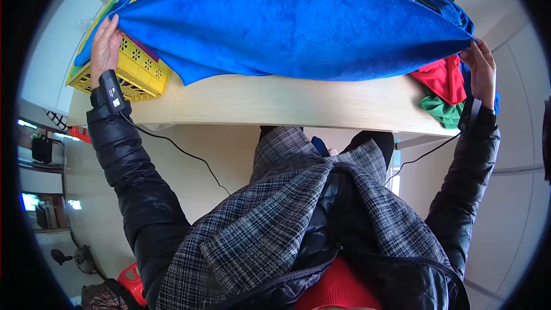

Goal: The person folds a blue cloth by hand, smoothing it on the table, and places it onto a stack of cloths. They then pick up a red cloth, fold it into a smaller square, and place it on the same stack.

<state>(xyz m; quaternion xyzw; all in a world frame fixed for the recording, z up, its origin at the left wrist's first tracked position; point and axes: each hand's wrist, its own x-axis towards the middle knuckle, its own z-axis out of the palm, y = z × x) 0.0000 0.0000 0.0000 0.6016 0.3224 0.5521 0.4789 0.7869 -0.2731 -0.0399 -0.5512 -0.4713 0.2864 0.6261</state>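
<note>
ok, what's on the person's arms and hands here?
Both hands, left hand and right hand, are bare. Black puffy jacket sleeves cover both arms. Each wrist carries a black strapped device, the left one with a small white label, and a thin black cable trailing down.

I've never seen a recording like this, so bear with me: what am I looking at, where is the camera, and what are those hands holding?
No machine here: a person wears a wide fisheye camera on the head, looking down, so edges curve. The left hand and right hand each grip one end of a blue towel, stretched out over a pale table. Both wrists carry small black wired devices. On the table sit a yellow crate at the left and a pile of coloured cloths at the right.
</note>
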